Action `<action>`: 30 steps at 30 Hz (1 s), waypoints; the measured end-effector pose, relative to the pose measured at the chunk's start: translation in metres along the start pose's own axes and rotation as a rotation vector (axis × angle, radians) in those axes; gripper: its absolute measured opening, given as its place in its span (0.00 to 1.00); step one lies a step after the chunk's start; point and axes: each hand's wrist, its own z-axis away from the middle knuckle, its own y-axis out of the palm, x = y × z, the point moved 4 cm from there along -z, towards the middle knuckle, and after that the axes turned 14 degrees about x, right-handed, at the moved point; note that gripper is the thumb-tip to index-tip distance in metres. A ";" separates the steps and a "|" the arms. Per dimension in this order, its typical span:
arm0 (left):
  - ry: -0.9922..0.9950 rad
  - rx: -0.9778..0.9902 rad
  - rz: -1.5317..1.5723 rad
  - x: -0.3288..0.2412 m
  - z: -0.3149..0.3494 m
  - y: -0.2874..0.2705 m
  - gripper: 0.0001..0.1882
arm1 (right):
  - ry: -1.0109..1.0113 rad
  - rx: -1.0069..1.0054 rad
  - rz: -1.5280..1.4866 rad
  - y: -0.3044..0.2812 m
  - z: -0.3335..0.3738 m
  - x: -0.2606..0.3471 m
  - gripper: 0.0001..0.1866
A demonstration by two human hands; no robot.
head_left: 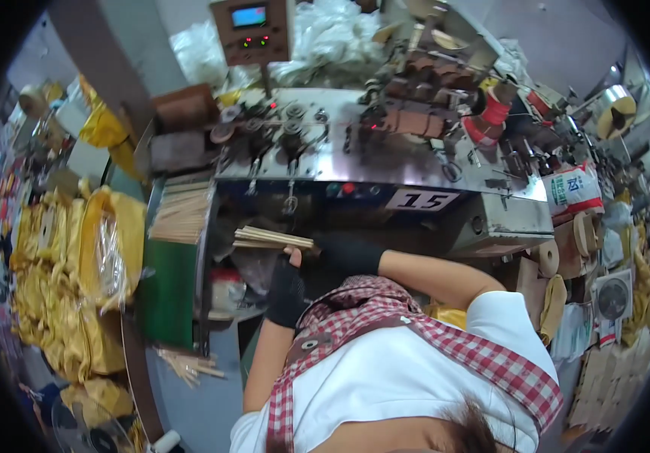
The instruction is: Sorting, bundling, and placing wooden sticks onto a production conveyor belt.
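Observation:
A bundle of pale, chopstick-like wooden sticks (264,238) lies level in front of my body, below the machine's front edge. My left hand (286,291), in a black fingerless glove, grips the bundle near its right end, with a bare fingertip showing against the sticks. Close to that same end is my right hand (351,257), also black-gloved. Its fingers blend into the dark background, so whether they touch the sticks is hidden. More such sticks (183,211) lie in rows at the top of the green-bedded feeder (170,291) to the left.
Ahead stands a metal-topped machine (332,155) with a control box (252,34) on a post. Loose sticks (189,368) rest on a grey surface below the feeder. Yellow sacks (53,279) pile up at far left. A metal box (502,225) juts out at right.

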 end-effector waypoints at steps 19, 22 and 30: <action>0.021 -0.402 0.457 0.063 -0.005 0.050 0.14 | 0.326 -0.824 1.009 -0.644 0.065 -0.180 0.08; -0.045 -0.506 0.349 0.057 -0.015 0.052 0.14 | -0.244 -1.486 1.382 -0.602 0.092 -0.169 0.18; -0.279 -0.237 -0.719 0.061 -0.126 0.016 0.17 | -0.006 -0.022 0.676 -0.172 0.077 -0.275 0.22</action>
